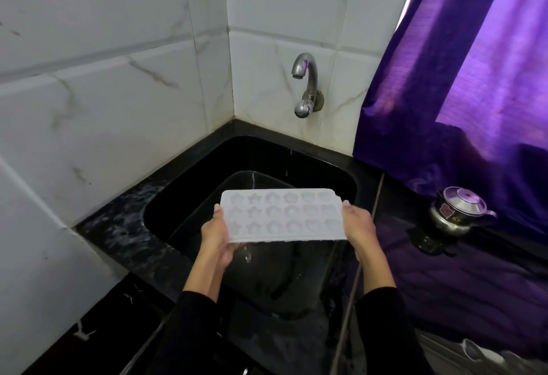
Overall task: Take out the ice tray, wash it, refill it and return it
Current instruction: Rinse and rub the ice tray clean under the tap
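A white ice tray with star, flower and heart shaped cells is held level above the black sink. My left hand grips its left short end, thumb on top. The right short end is gripped the same way by my right hand. Water drips from the tray's near edge into the sink. A metal tap sticks out of the tiled wall behind the sink, and no water runs from it.
A black tub sits inside the sink under the tray. The black counter around it is wet. A steel kettle stands on the counter at the right, below a purple curtain. White tiled walls close the corner.
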### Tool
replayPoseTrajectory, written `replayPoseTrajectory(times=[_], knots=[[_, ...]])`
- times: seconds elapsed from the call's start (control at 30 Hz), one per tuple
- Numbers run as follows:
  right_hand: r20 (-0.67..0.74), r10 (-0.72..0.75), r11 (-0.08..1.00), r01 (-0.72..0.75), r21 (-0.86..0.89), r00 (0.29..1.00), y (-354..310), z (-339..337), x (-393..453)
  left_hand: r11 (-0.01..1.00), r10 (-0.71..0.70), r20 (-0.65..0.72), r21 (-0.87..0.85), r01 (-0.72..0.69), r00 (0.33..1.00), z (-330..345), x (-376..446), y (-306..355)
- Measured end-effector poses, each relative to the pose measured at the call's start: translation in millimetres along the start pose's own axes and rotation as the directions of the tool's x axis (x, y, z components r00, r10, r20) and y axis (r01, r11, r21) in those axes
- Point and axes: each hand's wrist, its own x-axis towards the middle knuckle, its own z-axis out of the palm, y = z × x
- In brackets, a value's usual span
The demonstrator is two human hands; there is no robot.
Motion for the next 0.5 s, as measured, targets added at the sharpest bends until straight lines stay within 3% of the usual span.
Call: replayPoseTrajectory(times=[0.13,0.27,0.5], knots=[[-0.041,-0.231,0.954,0.219,-0.204,0.972,-4.3,-13.0,7.3,1.000,0.011,-0.011,-0.012,-0.011,1.000,4.8,-4.7,-2.6],[0.049,-0.335,0.812,0.315,-0.492,0.941,-16.5,-15.6,17.5,0.999,0.034,-0.040,-0.027,-0.035,0.999,6.4,-6.7,-3.2],[0.160,-0.447,0.652,0.442,-0.615,0.880,-20.8,-7.5,23.7,0.998,0.032,-0.085,-0.044,-0.036,0.996,4.7,-11.7,-6.5]])
